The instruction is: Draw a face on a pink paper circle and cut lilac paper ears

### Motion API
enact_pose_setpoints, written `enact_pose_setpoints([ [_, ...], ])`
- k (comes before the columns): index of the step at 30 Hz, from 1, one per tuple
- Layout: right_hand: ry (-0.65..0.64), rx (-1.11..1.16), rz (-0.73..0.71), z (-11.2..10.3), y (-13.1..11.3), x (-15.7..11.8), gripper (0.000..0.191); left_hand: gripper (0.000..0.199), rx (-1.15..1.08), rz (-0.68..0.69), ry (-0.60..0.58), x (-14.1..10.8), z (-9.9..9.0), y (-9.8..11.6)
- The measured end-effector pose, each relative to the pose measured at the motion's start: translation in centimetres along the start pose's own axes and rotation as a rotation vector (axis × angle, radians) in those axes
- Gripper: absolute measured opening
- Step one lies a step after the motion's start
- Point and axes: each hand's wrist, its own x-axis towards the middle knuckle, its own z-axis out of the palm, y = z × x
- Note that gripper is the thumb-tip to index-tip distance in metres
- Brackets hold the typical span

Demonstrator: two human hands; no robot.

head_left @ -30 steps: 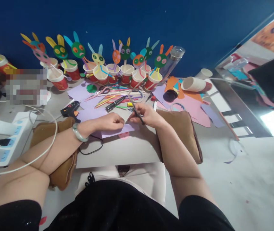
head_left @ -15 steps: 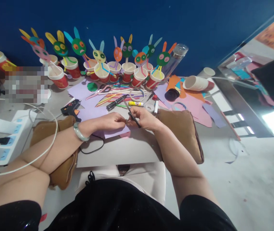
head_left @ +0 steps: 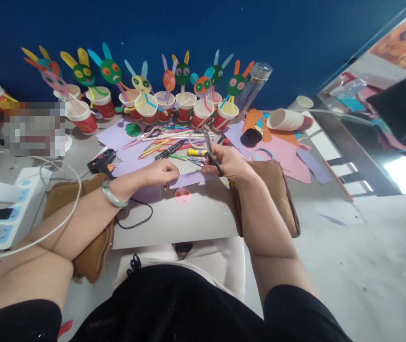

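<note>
My left hand point(head_left: 160, 173), with a pale bangle point(head_left: 114, 194) on its wrist, is closed on one end of a purple paper strip point(head_left: 189, 179). My right hand point(head_left: 229, 162) grips a pair of scissors point(head_left: 209, 148), blades pointing up and away from me. The strip's other end reaches the fingers of that hand; whether they pinch it I cannot tell. Just below the strip, a pink paper disc point(head_left: 182, 196) with a face on it lies on the table. More purple paper point(head_left: 146, 193) is partly hidden under my left forearm.
Red-and-white paper cups point(head_left: 146, 108) with paper rabbit figures line the blue wall. Coloured sticks point(head_left: 156, 148), a black marker point(head_left: 169, 149) and a glue gun point(head_left: 102, 161) lie before them. A brown cushion point(head_left: 269, 199) sits under my right arm; a power strip point(head_left: 21, 204) is at left.
My right hand with the scissors has moved right and the blades have swung upward. My left hand has shifted slightly left. The paper strip now stretches between them, and the pink disc is uncovered.
</note>
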Motion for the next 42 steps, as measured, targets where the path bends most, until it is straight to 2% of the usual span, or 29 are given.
enact_pose_setpoints([
  [5,0.089,-0.028,0.006,-1.0,-0.1,-0.1,0.048,0.023,-0.070,-0.141,0.122,0.4,-0.1,-0.4],
  [8,0.127,0.011,0.025,-1.4,0.2,-0.1,0.049,0.026,0.029,-0.169,0.245,0.6,-0.4,-0.8],
  [11,0.189,0.051,0.012,-1.6,0.3,-0.2,0.046,0.027,0.162,-0.152,0.391,0.7,-0.7,-1.1],
  [13,0.184,0.040,0.015,-1.4,0.2,-0.2,0.044,0.026,0.143,-0.104,0.487,0.9,-0.6,-1.3],
  [15,0.129,0.007,0.031,-1.0,0.1,-0.2,0.043,0.024,0.063,-0.018,0.522,1.0,-0.3,-1.4],
  [17,0.045,-0.017,0.040,-0.2,0.2,0.0,0.044,0.023,-0.009,0.067,0.459,1.1,0.2,-1.3],
  [19,-0.033,-0.016,0.041,0.6,0.4,0.3,0.045,0.023,-0.068,0.108,0.327,0.9,0.7,-1.2],
  [23,-0.107,-0.028,0.030,2.0,1.0,0.6,0.043,0.018,-0.097,0.108,0.112,0.2,1.0,-0.5],
  [25,-0.113,-0.056,0.019,2.4,1.1,0.6,0.044,0.020,-0.065,0.085,0.051,-0.1,1.0,-0.1],
  [30,-0.141,-0.092,0.029,3.1,1.1,0.4,0.048,0.020,0.054,0.084,0.050,-0.3,1.2,0.0],
  [35,-0.134,-0.139,-0.001,3.6,1.3,0.5,0.041,0.019,0.056,0.116,0.072,-0.1,1.6,-0.5],
  [42,-0.104,-0.091,-0.006,2.7,1.4,0.7,0.042,0.018,0.087,0.107,0.123,-0.1,1.0,-0.2],
])
